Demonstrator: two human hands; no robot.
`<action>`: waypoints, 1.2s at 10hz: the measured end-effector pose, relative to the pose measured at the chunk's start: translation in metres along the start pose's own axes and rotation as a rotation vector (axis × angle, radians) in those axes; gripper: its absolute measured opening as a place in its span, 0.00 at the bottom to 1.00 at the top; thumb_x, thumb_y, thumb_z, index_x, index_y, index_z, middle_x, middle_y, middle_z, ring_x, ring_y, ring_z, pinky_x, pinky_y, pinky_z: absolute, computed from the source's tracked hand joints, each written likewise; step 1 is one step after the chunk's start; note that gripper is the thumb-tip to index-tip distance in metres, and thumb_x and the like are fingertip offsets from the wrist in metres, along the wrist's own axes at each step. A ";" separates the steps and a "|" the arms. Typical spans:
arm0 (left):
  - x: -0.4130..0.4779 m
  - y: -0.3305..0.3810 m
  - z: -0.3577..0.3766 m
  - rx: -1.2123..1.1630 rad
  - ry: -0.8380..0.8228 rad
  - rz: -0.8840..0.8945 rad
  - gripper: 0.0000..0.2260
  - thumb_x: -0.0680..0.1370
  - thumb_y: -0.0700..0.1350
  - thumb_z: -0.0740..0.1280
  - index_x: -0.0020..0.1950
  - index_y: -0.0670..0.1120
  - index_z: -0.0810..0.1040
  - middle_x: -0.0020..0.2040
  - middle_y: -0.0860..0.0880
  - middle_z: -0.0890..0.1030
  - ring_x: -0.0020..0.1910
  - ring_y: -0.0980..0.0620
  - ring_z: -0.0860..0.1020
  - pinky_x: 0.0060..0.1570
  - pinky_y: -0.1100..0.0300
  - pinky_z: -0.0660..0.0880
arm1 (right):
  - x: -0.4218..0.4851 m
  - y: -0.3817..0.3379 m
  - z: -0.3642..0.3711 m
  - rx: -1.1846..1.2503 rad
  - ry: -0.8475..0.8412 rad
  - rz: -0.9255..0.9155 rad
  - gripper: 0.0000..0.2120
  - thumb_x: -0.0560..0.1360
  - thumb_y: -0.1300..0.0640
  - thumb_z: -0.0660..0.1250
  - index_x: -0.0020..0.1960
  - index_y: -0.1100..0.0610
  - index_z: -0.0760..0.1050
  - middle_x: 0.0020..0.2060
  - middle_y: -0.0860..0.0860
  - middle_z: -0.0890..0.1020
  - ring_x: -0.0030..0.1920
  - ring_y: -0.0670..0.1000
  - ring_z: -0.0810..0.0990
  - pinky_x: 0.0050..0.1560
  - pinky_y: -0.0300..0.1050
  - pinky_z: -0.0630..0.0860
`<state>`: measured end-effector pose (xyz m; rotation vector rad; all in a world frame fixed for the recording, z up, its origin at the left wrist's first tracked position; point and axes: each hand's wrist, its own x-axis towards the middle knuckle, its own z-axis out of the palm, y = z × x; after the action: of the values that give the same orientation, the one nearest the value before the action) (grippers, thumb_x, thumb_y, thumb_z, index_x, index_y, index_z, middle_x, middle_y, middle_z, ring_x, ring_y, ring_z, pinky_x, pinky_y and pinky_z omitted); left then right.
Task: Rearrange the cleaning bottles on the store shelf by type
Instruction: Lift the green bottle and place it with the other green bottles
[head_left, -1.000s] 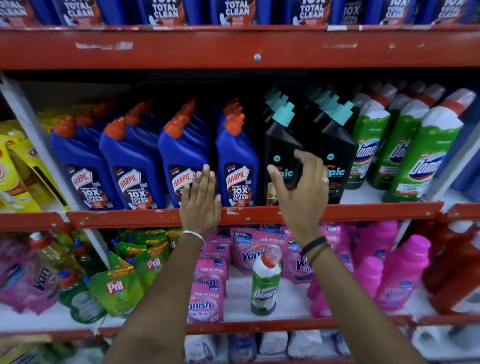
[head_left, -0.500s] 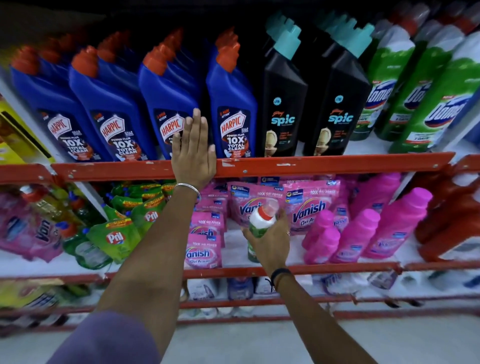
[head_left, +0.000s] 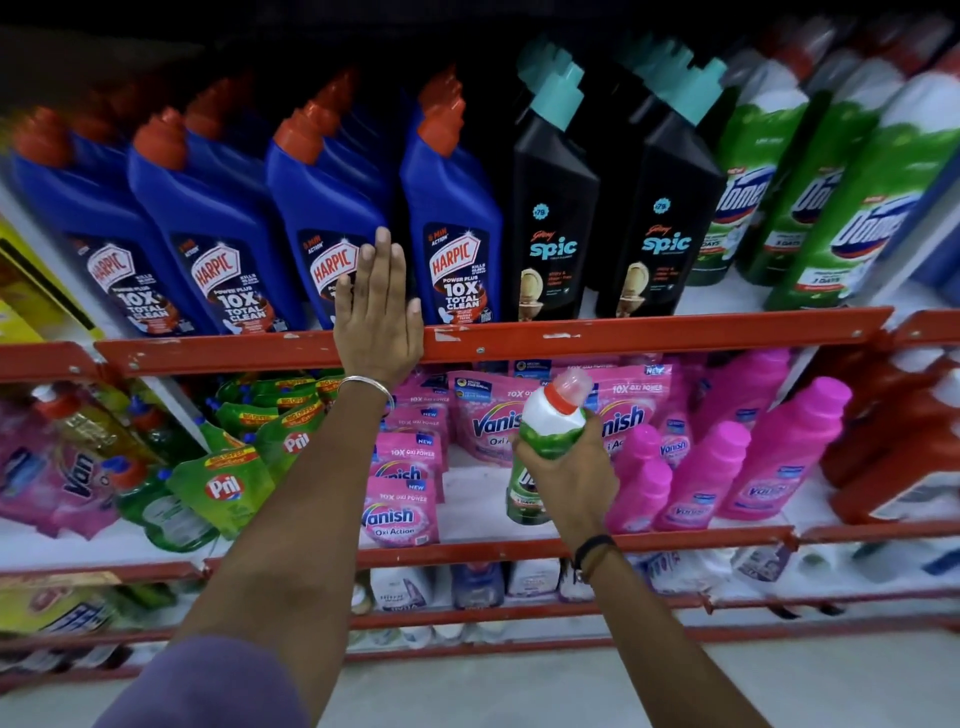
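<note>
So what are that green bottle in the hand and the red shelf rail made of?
The green bottle looks like glossy moulded plastic with a printed sleeve. The red shelf rail looks like painted metal: chips show pale patches, and a screw head sits in it.

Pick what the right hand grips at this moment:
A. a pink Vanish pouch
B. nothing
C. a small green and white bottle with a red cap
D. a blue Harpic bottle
C: the right hand wraps the small green and white bottle among the Vanish pouches.
</note>
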<state>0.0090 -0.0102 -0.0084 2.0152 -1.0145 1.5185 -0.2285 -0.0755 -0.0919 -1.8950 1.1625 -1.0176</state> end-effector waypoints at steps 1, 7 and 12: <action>0.001 0.001 -0.002 -0.012 -0.012 -0.001 0.27 0.80 0.47 0.52 0.78 0.40 0.53 0.75 0.41 0.63 0.78 0.53 0.41 0.74 0.54 0.36 | 0.020 -0.029 -0.041 0.012 0.106 -0.099 0.35 0.57 0.36 0.76 0.57 0.50 0.69 0.41 0.44 0.80 0.39 0.47 0.79 0.39 0.41 0.74; -0.001 0.002 -0.005 -0.081 -0.061 -0.027 0.28 0.80 0.49 0.50 0.79 0.43 0.47 0.80 0.49 0.44 0.78 0.51 0.45 0.75 0.53 0.39 | 0.177 -0.135 -0.211 -0.169 0.670 -0.322 0.40 0.62 0.26 0.66 0.56 0.59 0.69 0.40 0.59 0.82 0.43 0.63 0.80 0.37 0.48 0.62; -0.001 0.001 -0.001 -0.068 -0.048 -0.017 0.29 0.79 0.48 0.50 0.79 0.43 0.47 0.80 0.49 0.45 0.78 0.51 0.45 0.75 0.54 0.38 | 0.221 -0.100 -0.186 -0.225 0.420 -0.267 0.48 0.66 0.29 0.64 0.67 0.68 0.62 0.30 0.53 0.72 0.32 0.54 0.73 0.25 0.42 0.58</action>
<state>0.0076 -0.0093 -0.0092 2.0168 -1.0503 1.4146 -0.2878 -0.2685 0.1373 -2.1154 1.3236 -1.5432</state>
